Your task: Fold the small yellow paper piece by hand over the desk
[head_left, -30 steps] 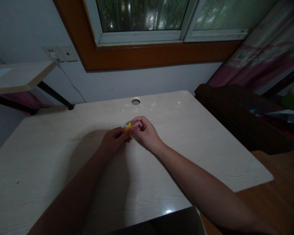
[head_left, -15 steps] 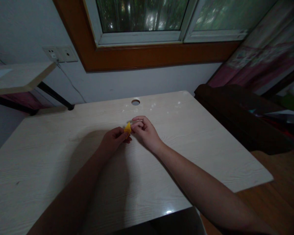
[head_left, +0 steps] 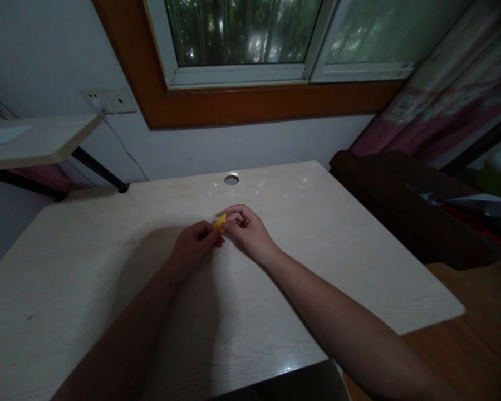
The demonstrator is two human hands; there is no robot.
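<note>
Fingers of two bare hands are meeting tip to tip around a small piece of yellow paper. A pale wooden desk is filling most of the view and reaching back to a wall with a window in it. At the left, a raised shelf is standing on dark legs. Both hands are working over the middle of the desk, on the near side of a round hole.

The left hand is pinching the lower left part of the paper, thumb on top, its gap closed down on the sheet. The right hand is curling loosely, its thumb touching the right edge; whether its forefinger is gripping from behind, I cannot tell.

The paper itself is showing a sharp corner pointing up and to the right between the hands. It is probably weighing next to nothing, bending easily and creasing or tearing under a hard tug. Its flat lower edge is likely offering the surest hold, with light finger pads; its thin tip is looking easiest to crumple.
</note>
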